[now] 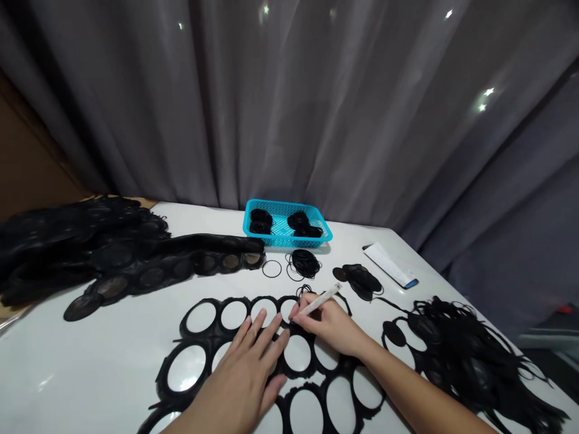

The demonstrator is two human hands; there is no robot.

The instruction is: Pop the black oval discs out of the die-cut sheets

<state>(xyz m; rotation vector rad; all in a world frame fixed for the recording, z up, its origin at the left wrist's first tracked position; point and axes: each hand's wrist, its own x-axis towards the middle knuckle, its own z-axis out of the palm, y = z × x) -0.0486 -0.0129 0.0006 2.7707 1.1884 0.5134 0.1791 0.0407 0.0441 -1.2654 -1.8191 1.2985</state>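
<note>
Head view: a black perforated sheet (313, 371) lies flat on the white table (104, 361), directly under both hands, with loose black rings (305, 264) and a blue basket (294, 242) beyond it. The left hand (242, 374) is flat with its fingers a little spread, palm down over the holes, gripping nothing; the right hand (332, 322) pinches a slim white pen-like tool (321, 300) near its lower end, though whether the tip touches the sheet I cannot tell. The sheet looks thin, light and limp, probably rubbery, so it should bend and stretch rather than crack, and may slide on the glossy table unless pressed down. The narrow webs between holes seem the likeliest to tear; a better hold would be the thicker junctions where rings meet, or flat fingers across several bands
</note>
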